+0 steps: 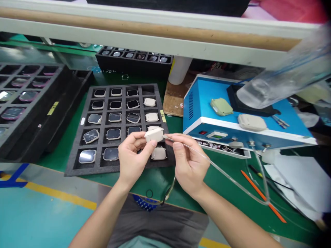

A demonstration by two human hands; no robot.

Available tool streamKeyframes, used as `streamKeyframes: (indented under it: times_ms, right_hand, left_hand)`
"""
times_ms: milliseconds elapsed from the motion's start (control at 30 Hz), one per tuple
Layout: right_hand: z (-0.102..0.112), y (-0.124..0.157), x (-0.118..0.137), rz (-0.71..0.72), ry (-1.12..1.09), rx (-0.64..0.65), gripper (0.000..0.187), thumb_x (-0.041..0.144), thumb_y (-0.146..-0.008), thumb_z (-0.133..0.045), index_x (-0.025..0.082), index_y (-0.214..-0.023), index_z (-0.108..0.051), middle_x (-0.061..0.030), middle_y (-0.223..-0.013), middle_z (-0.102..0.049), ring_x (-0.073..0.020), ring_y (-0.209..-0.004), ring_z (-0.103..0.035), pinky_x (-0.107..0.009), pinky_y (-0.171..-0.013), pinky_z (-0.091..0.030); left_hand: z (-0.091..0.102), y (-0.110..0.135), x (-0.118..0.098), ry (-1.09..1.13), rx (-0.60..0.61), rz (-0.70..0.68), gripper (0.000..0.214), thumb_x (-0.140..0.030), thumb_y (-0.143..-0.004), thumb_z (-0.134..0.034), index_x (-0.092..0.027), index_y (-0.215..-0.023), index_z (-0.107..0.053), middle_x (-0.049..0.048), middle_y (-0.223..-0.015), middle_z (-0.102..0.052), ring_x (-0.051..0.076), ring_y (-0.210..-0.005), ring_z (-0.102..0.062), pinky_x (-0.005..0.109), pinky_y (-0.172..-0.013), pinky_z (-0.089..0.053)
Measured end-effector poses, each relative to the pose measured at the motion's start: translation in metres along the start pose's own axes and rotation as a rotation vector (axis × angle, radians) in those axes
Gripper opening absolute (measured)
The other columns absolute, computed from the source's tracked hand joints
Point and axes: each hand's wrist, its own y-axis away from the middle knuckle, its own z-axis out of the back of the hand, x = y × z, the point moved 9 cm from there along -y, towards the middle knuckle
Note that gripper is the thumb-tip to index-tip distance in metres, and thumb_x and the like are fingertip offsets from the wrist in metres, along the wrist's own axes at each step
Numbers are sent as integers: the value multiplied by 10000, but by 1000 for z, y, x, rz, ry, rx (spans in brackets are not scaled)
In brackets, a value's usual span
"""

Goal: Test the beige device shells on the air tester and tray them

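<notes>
My left hand [134,155] pinches a beige smartwatch case [154,135] between thumb and fingers. A clear thin tube [219,168] runs into my right hand [191,160], whose fingers are closed around its end. The tube's tip meets the right side of the case, or stops just short of it; I cannot tell which. Under both hands lies a dark foam tray [97,170] with square compartments. Most hold watch cases with dark screens, such as one watch [87,156] at the near left. The right column holds beige cases, among them one case [158,153] below my left hand.
A blue dispenser box [193,106] stands at the right, with a green case [221,106] and a beige case [252,122] on top. An orange stick [263,196] lies near white paper [305,179]. Stacked foam trays [49,120] fill the left. A shelf edge [155,38] crosses above.
</notes>
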Motion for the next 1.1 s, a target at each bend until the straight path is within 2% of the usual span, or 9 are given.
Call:
streamKeyframes:
  times_ms: [267, 667, 1100]
  right_hand:
    - [1, 0, 0, 2, 2, -13, 162, 227, -1036, -625, 264, -1083, -776, -68, -1074, -775, -222, -1018, -766, -404, -874, -696]
    - [1, -1, 0, 26, -7, -3, 178, 194, -1028, -633, 258, -1096, -785, -62, -1074, -777, -210, -1012, -764, -386, -881, -691]
    - [-1, -1, -1, 19, -11, 25, 196, 177, -1023, -633, 266, -1109, -786, -64, -1090, -769, -210, -1034, -755, -371, -869, -687]
  left_hand:
    - [0, 0, 0, -5, -10, 9, 291, -339, -787, -894, -169, -965, -739, 68, -878, -831, 201, -748, -784, 267, -691, -619]
    - [-1, 1, -3, 16, 9, -12, 227, -262, -825, -881, -173, -975, -737, 41, -882, -840, 142, -758, -779, 191, -707, -603]
    - [0, 0, -3, 13, 16, -29, 218, -246, -827, -877, -171, -982, -744, 39, -890, -840, 143, -774, -782, 195, -723, -609]
